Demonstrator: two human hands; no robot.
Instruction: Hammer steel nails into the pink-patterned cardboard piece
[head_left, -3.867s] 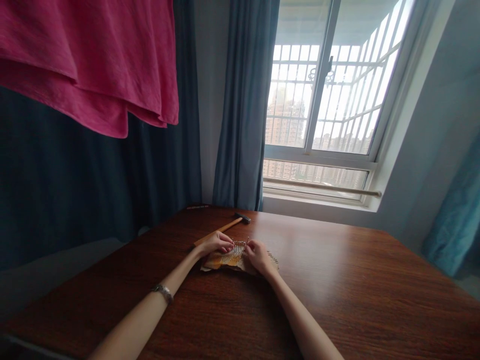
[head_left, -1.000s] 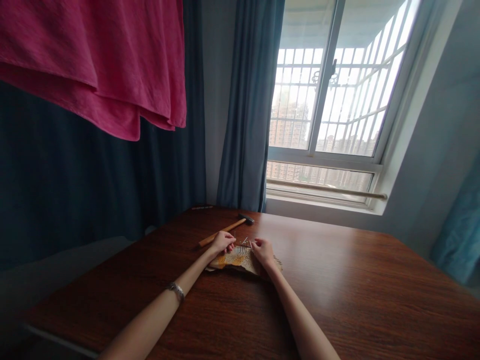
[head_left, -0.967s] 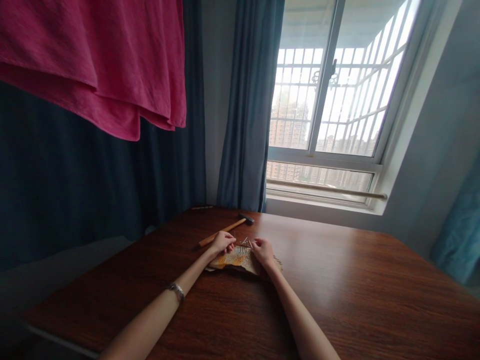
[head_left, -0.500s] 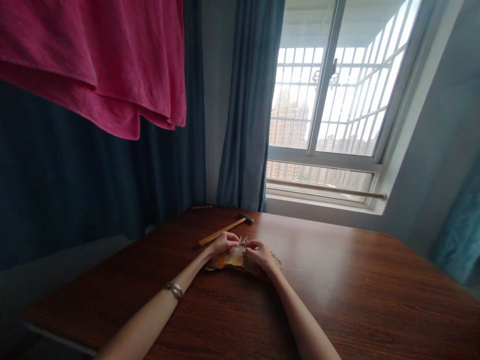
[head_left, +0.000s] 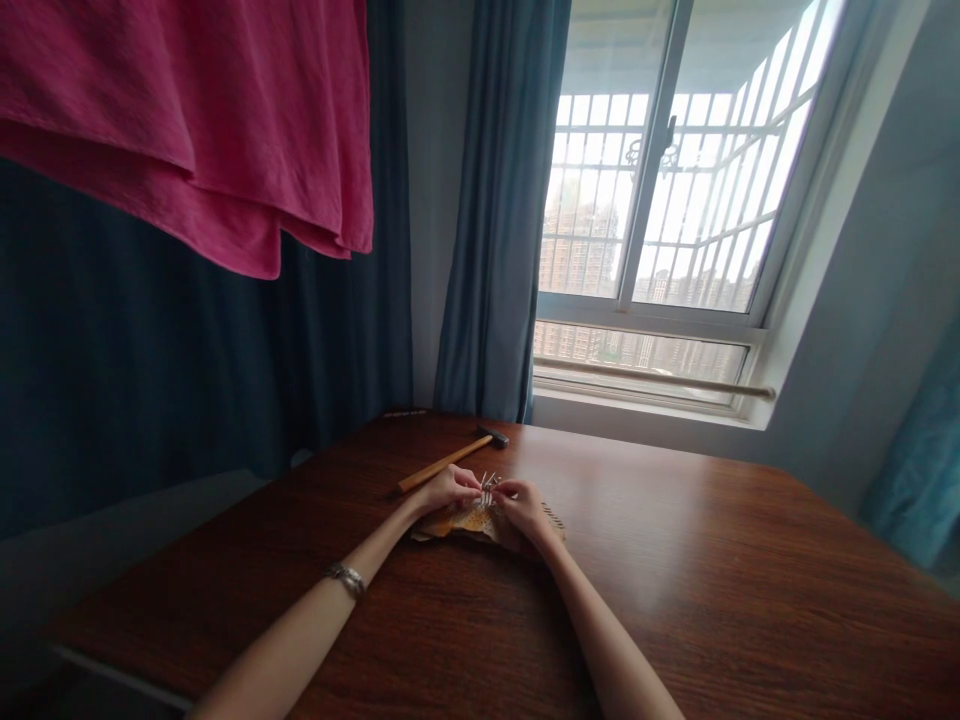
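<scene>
Several thin, nail-like metal pieces (head_left: 487,487) stand close together between my hands, a few leaning across each other at the top. They rise above a crumpled tan and yellow piece (head_left: 469,522) that lies on the table; its material is hard to make out. From the left, my left hand (head_left: 451,488) pinches at these metal pieces, fingers closed. My right hand (head_left: 523,507) is also closed in a pinch on them from the right. Its palm side covers part of the tan piece. Just beyond my left hand lies a hammer (head_left: 442,465) with a wooden handle and dark head.
A row of small dark strokes (head_left: 553,515) shows at the tan piece's right end. The brown wooden table (head_left: 675,580) reaches to a blue curtain (head_left: 491,220) and a barred window (head_left: 645,250). A pink cloth (head_left: 195,130) hangs at upper left.
Both hands hold nearly the same place and pinch. The thin metal pieces between my fingertips have shifted slightly. The hammer has not moved.
</scene>
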